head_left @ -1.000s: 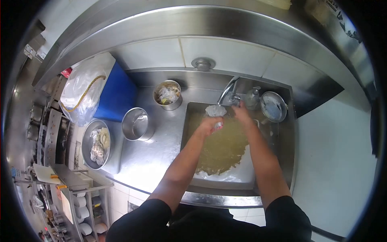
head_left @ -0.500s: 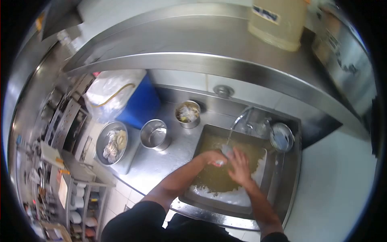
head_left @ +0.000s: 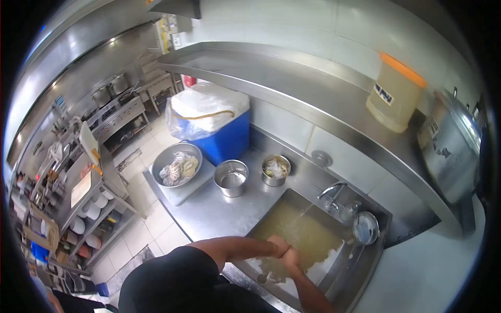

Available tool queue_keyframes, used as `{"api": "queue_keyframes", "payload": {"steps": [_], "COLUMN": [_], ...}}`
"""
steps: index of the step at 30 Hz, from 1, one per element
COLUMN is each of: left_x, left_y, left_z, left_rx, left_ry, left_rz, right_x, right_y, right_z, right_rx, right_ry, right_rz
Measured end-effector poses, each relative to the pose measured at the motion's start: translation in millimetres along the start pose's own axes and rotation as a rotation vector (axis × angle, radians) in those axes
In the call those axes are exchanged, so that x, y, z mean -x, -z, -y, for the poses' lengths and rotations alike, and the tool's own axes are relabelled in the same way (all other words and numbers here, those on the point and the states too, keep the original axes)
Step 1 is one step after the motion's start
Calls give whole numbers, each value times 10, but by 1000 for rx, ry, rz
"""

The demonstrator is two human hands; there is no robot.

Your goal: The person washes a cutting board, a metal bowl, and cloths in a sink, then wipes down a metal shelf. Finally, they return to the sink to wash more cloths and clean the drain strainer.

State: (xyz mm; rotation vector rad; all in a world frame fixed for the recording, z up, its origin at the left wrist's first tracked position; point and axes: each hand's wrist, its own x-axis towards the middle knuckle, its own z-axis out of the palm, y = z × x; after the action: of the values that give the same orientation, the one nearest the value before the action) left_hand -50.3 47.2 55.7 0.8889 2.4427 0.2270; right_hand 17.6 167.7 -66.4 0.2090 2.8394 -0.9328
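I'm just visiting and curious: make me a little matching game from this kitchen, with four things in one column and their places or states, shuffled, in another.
Things:
1. Left hand
2. Cloth bundle
3. Orange-lidded container
4. Blue box

Places or states:
A. Standing on the metal shelf
B. Topped with plastic sheeting
C. Above cloudy water
D. Inside a round metal bowl

Pairs: 1-C, 2-D, 3-A, 4-B

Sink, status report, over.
Left hand and right hand together over sink, seemingly touching; grip contents hidden. Water murky yellowish. Nothing visibly in the way.
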Motion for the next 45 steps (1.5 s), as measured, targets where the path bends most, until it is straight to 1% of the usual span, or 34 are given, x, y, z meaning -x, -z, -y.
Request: {"api": "queue_keyframes", "payload": {"steps": [3,5,6,7,10,12,13,15,18,21,22,23,24,25,28,29,30,32,34,36,37,38,39,40,42,43,45], "left_x": [232,340,384,450,758,1009,1051,1191,1433,1790,1999,2276,2459,2534,2092,2273,2350,2355,3035,3128,3219,3278,3184,3091,3022,2991,2878], "left_y": [111,111,122,127,174,251,219,-37,-312,-474,-346,-7,196,221,-231,-19,88,275,952,1254,1560,1823,1893,1975,2202,2253,2406], "left_z": [93,105,120,142,192,284,392,619,1116,1659,1812,1927,2081,2236,2803,2879,2997,3199,3182,3234,3210,3153,3094,3058,3023,2957,2877], "left_rx": [-324,-366,-391,-381,-291,-162,-137,-72,305,1211,1274,1339,1398,1540,1501,1447,1429,1365,1357,1172,1192,1209,1204,1182,1037,993,925], "left_ry": [-292,-386,-437,-483,-630,-699,-677,-622,-489,-569,-476,-384,-300,-246,-402,-411,-437,-508,-438,-505,-563,-624,-559,-486,-488,-518,-538], "left_rz": [129,135,139,93,-7,-44,-139,-325,-310,-83,-70,-48,-18,65,-167,-266,-289,-298,-376,-495,-462,-412,-363,-332,-271,-277,-359], "right_x": [319,363,493,690,827,912,945,1096,1132,964,893,811,710,602,253,159,90,22,236,148,197,178,191,277,363,505,653], "right_y": [295,-31,137,400,87,133,174,289,309,47,-41,-98,-147,-157,-27,35,83,237,301,362,445,420,500,687,908,1053,1368], "right_z": [387,203,423,770,433,457,564,979,1660,2308,2497,2664,2795,2891,3007,3176,3349,4030,4919,4867,5017,4966,4977,5179,5049,4984,4990], "right_rx": [-175,-322,-430,-541,-1065,-1071,-1075,-1065,-1003,-921,-887,-839,-783,-702,-454,-443,-581,-867,-1172,-1116,-1037,-916,-762,-633,-418,-342,-187], "right_ry": [4,-95,-187,-283,-392,-438,-454,-440,-394,-290,-244,-192,-136,-70,152,188,142,42,8,144,231,205,263,331,318,300,307], "right_rz": [110,171,216,263,571,678,728,546,274,6,-56,-101,-134,-161,-251,-268,-280,-336,-426,-290,-244,-309,-331,-368,-450,-521,-600]}}
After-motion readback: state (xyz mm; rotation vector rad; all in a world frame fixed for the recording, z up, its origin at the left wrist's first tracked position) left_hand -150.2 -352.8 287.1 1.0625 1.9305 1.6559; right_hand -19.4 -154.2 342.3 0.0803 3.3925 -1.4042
